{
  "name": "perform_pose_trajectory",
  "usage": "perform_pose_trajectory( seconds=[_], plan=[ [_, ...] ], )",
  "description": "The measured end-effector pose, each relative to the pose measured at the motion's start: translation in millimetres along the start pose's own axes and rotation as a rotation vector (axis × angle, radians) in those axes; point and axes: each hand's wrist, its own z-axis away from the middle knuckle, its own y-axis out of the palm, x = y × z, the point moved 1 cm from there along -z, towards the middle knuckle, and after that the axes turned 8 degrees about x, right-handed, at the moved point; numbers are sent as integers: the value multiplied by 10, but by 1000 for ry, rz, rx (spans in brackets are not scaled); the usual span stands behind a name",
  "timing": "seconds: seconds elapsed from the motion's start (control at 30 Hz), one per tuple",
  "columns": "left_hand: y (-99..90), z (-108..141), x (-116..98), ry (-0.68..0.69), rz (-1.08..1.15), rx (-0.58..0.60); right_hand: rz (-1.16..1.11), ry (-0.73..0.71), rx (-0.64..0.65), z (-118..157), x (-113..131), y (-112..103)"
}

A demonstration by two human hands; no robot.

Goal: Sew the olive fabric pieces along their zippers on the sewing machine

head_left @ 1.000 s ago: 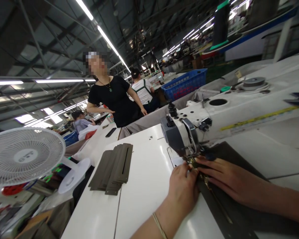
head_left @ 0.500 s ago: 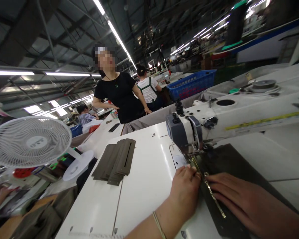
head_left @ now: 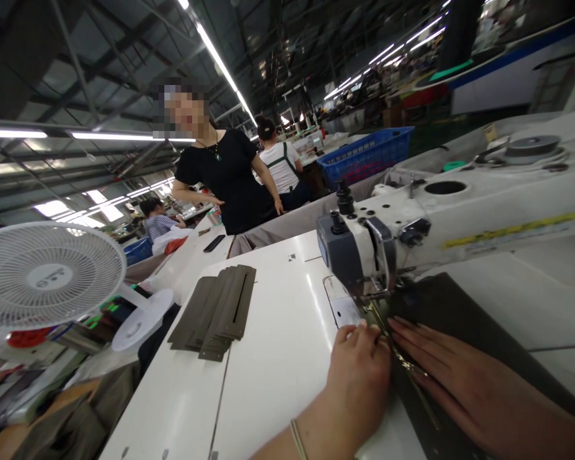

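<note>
A dark olive fabric panel (head_left: pixel 443 306) lies under the sewing machine head (head_left: pixel 352 249), with a gold-toothed zipper (head_left: pixel 403 361) running along it toward the presser foot (head_left: pixel 371 294). My left hand (head_left: pixel 361 377), fingers curled, grips the zipper's left edge just in front of the foot. Flat on the panel rests my right hand (head_left: pixel 464 377), its fingers stretched out along the zipper's right side. The zipper's near end looks blurred, and my left fingertips are partly hidden.
Left of the machine, a stack of olive slotted pieces (head_left: pixel 215 310) lies on the white table (head_left: pixel 268 383). A white fan (head_left: pixel 50 275) stands at the left. Behind the table a person in black (head_left: pixel 225 179) stands, near a blue crate (head_left: pixel 364 156).
My right fingers have moved forward along the zipper and flattened onto the panel. My left hand stays near the foot. The camera view has shifted slightly, and the standing person's head has tilted.
</note>
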Motion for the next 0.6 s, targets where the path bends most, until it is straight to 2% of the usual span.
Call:
perform_pose_trajectory(
  seconds=[0.43,0.6],
  plan=[
    [10,-177,162,-55,73,112,-56,-1,16,-83,-166,177],
    [53,-184,203,-70,58,65,-67,37,9,-125,-217,246]
  ],
)
